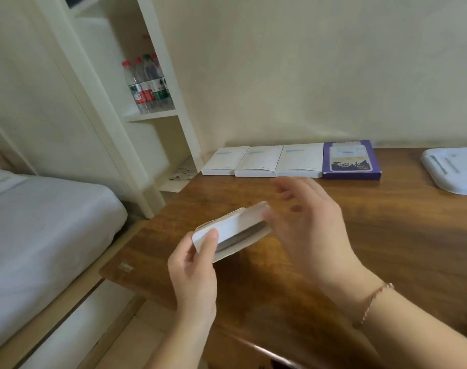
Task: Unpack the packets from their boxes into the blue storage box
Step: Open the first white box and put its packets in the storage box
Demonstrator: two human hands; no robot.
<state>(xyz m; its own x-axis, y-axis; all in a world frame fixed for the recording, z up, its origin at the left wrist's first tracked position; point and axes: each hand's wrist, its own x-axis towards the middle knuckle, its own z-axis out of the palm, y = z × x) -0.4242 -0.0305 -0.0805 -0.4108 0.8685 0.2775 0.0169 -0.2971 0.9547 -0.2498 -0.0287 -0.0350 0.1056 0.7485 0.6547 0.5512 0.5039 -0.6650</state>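
- The box point(232, 230), centre frame, is pinched at its flap by the left hand point(195, 267).
- The right hand point(307, 225) is relaxed, blurred, touching nothing certain.
- Light thin card is judged crushable; edges should be gripped.

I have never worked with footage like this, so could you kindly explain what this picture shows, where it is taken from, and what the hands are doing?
There is no machine here: a person works with bare hands, filmed by one wide-angle camera worn on the head, looking forward and down. The left hand pinches a small white box above a wooden table; the box's end flap is open. The right hand is blurred beside that open end, fingers loose, holding nothing that I can make out. Along the table's far edge lie three more white boxes and a purple box in a row. A white lid or tray sits at the right. Bottles stand on a shelf, and a bed is at the left.
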